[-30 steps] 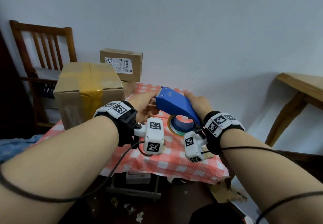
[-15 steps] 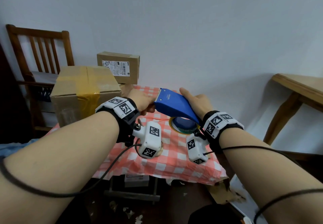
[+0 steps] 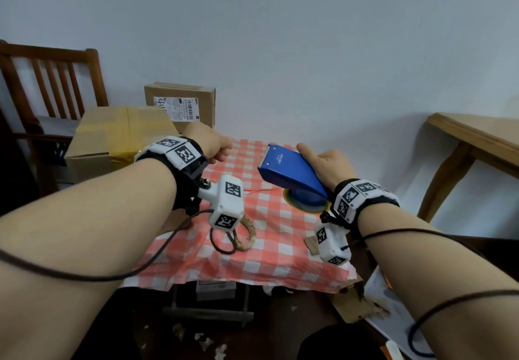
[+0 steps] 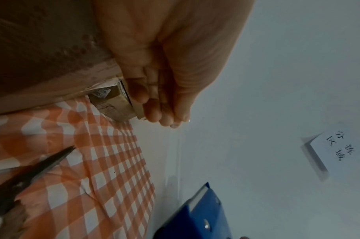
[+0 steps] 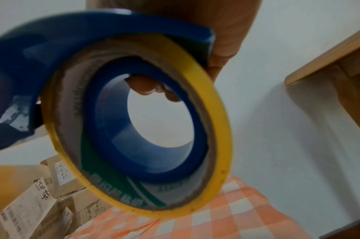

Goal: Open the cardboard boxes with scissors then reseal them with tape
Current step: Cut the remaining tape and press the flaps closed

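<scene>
Left hand (image 3: pixel 209 142) has let go of the dispenser (image 3: pixel 289 170) and hangs loosely curled, empty; right hand (image 3: pixel 327 164) alone grips it above the table (image 3: pixel 269 250).

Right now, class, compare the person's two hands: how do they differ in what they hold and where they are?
The right hand grips the blue tape dispenser, fingers hooked through the core of its yellow tape roll; the left hand holds nothing, fingers loosely curled. The left hand hangs by the large cardboard box; the right is over the checked tablecloth. Both are raised off the table and wear wrist cameras.
</scene>
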The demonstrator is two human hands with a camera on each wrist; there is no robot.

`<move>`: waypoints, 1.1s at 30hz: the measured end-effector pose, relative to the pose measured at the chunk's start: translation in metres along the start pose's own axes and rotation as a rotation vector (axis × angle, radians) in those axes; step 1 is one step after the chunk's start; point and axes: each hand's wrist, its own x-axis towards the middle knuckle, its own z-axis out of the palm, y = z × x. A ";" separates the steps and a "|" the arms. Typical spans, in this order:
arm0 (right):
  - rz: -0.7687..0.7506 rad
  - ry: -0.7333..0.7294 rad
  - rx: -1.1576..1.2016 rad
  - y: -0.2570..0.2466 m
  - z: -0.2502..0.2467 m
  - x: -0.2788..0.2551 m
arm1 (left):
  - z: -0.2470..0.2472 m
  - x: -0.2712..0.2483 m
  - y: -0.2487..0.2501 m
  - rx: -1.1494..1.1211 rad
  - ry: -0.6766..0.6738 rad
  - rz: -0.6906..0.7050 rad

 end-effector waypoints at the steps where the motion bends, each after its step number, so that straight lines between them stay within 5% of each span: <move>1: -0.002 0.001 -0.020 0.000 -0.001 0.001 | -0.001 0.000 0.001 0.003 0.000 -0.002; 19: 0.022 -0.012 -0.171 -0.001 -0.007 0.002 | -0.024 0.009 0.004 0.041 0.131 0.025; 22: 0.039 -0.021 -0.280 -0.006 -0.005 0.001 | -0.016 0.013 0.004 0.116 0.159 0.157; 27: 0.097 -0.065 -0.327 -0.028 0.003 0.011 | 0.011 -0.003 0.016 0.612 0.131 0.626; 29: 0.106 -0.074 -0.374 -0.029 0.006 0.011 | 0.012 -0.007 0.026 0.635 0.140 0.750; 33: 0.133 -0.155 -0.325 -0.029 0.023 0.013 | 0.003 0.008 0.029 0.545 0.155 0.699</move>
